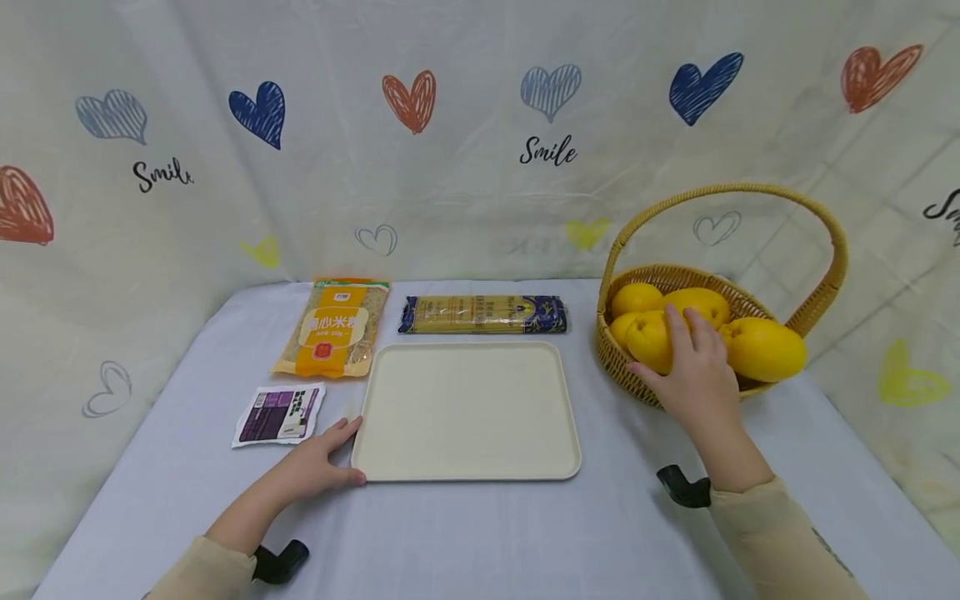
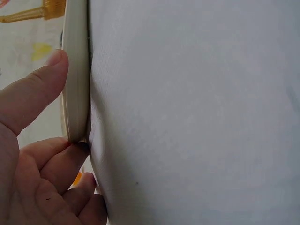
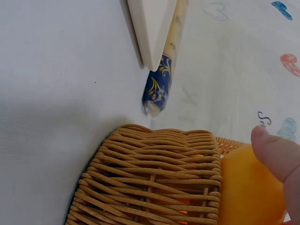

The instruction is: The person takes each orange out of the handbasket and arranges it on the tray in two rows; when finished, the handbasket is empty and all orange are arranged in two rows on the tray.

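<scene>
Covering yellow fruit (image 1: pixel 648 342), right of frame: right grip (image 1: pixel 701 379), clasped or not, can't tell | left grip (image 1: pixel 321 463) spread loosely against tray's (image 1: pixel 465 412) corner, lower left of centre | visible fruit all in basket (image 1: pixel 621 365), none on tray: early going, seemingly

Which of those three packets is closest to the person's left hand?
The small purple-and-white packet, just beside the left hand; the orange bag lies farther back, and the long gold-and-blue packet behind the tray.
</scene>
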Tool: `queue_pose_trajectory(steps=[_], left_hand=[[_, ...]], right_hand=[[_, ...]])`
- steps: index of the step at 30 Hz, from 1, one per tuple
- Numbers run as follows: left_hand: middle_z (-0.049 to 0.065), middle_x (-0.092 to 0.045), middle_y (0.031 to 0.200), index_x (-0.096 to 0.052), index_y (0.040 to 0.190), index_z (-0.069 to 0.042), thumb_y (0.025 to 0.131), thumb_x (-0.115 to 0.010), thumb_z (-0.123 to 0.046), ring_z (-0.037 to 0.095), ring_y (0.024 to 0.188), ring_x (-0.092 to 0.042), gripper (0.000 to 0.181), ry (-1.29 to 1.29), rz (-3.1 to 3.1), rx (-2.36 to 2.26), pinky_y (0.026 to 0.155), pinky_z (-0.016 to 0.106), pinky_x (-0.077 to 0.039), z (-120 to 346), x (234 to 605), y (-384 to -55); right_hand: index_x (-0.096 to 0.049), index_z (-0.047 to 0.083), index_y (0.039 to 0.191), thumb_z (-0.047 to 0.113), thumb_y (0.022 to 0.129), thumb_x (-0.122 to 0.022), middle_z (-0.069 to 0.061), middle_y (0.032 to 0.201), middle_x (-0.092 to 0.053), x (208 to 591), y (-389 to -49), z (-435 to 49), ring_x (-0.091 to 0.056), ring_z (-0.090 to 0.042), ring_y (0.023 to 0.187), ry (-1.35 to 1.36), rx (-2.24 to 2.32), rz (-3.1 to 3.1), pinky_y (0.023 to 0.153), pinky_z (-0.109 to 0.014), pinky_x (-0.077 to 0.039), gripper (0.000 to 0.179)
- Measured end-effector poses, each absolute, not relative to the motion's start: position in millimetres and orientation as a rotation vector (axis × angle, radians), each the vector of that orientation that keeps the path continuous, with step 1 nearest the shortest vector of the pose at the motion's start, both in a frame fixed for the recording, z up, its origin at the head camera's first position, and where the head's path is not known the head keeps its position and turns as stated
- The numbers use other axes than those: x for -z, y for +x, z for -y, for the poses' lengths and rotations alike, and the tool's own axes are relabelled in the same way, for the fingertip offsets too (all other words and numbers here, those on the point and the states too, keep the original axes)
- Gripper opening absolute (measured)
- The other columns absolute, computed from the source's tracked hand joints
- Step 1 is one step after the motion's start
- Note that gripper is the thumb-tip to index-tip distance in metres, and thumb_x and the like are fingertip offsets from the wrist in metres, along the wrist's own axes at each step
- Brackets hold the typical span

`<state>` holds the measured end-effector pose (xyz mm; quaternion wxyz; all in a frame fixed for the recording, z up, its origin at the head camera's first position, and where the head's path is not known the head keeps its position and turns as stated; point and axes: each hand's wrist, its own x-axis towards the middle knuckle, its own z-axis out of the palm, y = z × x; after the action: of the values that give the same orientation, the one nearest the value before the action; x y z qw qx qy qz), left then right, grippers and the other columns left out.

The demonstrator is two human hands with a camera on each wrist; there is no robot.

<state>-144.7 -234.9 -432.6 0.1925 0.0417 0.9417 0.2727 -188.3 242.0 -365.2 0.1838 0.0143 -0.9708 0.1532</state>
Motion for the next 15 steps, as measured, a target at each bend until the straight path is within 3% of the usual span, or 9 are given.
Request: queue_pose_trajectory(steps=[6, 15], left_hand=[[0.024, -0.023, 0.147, -0.029, 0.143, -0.015, 0.067, -0.073, -0.047, 0.046, 0.132, -0.025, 0.093, 0.103, -2.614, -0.773, 0.102, 0.063, -0.025, 235, 434, -145], [0.022, -0.02, 0.148, -0.027, 0.144, -0.017, 0.07, -0.072, -0.046, 0.046, 0.133, -0.023, 0.092, 0.093, -2.584, -0.777, 0.103, 0.063, -0.024, 234, 436, -148]], right_hand=[[-0.023, 0.01, 0.143, 0.03, 0.078, -0.071, -0.027, 0.14, -0.028, 368, -191, -242, -0.033, -0.054, 0.117, 0.025, -0.466, 2.741, 0.081, -0.068, -0.038, 0.083], [-0.039, 0.005, 0.133, 0.03, 0.071, -0.075, -0.023, 0.132, -0.039, 369, -189, -228, -0.042, -0.047, 0.111, -0.016, -0.565, 2.551, 0.086, -0.064, -0.039, 0.076]])
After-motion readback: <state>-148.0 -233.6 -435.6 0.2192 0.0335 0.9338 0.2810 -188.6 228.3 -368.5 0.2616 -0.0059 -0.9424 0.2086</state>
